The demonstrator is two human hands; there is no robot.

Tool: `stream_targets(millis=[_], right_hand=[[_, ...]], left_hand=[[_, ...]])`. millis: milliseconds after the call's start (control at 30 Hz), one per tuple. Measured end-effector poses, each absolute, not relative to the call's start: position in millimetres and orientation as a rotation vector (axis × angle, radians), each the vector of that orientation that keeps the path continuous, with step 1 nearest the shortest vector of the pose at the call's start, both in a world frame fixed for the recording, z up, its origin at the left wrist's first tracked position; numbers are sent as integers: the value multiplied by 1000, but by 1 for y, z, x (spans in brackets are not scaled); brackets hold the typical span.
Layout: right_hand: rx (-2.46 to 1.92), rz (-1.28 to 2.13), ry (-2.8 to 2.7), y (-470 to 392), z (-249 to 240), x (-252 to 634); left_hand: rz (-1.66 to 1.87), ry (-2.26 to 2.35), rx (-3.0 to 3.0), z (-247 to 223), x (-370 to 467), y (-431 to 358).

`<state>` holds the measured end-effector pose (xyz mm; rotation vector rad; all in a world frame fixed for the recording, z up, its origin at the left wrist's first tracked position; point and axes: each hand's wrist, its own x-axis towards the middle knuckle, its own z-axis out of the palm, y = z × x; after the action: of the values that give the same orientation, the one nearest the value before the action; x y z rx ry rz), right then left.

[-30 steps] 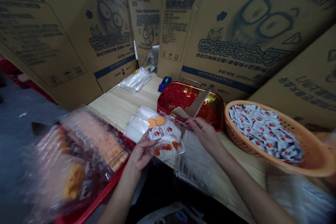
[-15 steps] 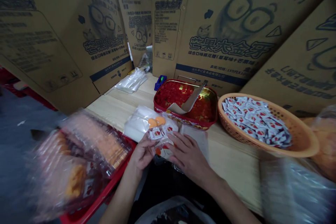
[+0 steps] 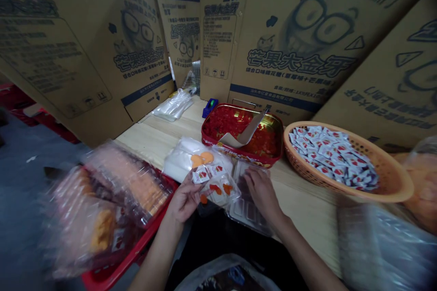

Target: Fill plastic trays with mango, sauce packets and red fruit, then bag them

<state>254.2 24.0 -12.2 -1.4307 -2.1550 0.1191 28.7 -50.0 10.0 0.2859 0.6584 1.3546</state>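
Observation:
My left hand (image 3: pixel 186 198) pinches the near left side of a clear plastic tray (image 3: pixel 221 195), tilted in front of me. Two small white sachets (image 3: pixel 200 175) with red print sit in it, along with several orange-red pieces (image 3: pixel 227 188). Just beyond lie two orange discs (image 3: pixel 206 158); whether they rest in the tray or on the clear plastic bags (image 3: pixel 175 159) behind, I cannot tell. My right hand (image 3: pixel 263 191) is closed over empty clear trays (image 3: pixel 239 209) on the table, its fingertips bent down at their far part.
A red tin (image 3: pixel 278 152) holds red bits and a white scoop (image 3: pixel 251 129). Right of it stands an orange basket (image 3: pixel 392 177) of white sachets. A red crate (image 3: pixel 112 277) with filled packs is at left. Cardboard boxes (image 3: pixel 218 77) wall the table's back, near a blue tape dispenser (image 3: pixel 210 107).
My right hand has left the held tray and moved right onto the empty trays. The orange-red pieces in the held tray now show. My left hand keeps its hold.

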Motion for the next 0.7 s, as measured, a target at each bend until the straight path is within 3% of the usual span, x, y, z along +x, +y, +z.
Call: stream_targets(millis=[233, 700], right_hand=[[-1521, -128, -2307, 33, -45, 276], [-1900, -177, -1940, 43, -43, 291]], left_hand=[[1363, 717, 274, 12, 19, -55], [1278, 712, 303, 8, 32, -53]])
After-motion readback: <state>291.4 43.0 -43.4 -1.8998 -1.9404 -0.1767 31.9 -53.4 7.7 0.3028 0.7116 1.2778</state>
